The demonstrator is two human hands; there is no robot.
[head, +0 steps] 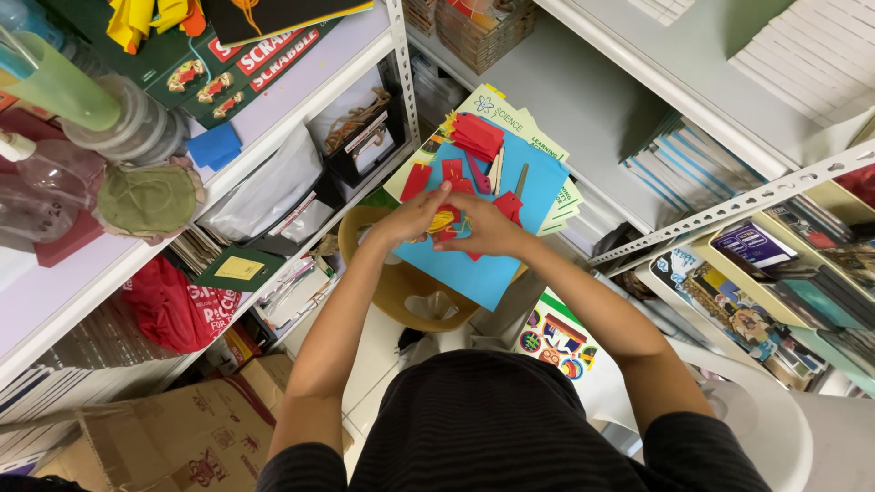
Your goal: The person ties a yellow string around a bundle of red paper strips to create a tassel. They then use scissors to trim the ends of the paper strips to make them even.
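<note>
At the centre of the frame we have both hands meeting over a blue sheet of paper (497, 264) that lies on a stack of booklets (510, 118). Our left hand (412, 219) and right hand (488, 228) close in together on a small red and yellow paper piece (443, 221). The fingers of both hands are curled inward and seem to pinch this piece from either side, though the fingertips hide how tightly.

As far as we can judge, the work is partly along: several red cut-outs (476, 137) already lie in a loose pile near the upper edge of the blue sheet, with more flat red shapes just above our hands and one beside the right hand. A wooden stick (520, 179) rests among them. The piece in hand looks unfinished, and most of the blue sheet below our hands is bare.

To the left of the frame stands a white metal shelf (301, 96) with boxes and bags; a cardboard box (182, 437) sits lower left.
</note>
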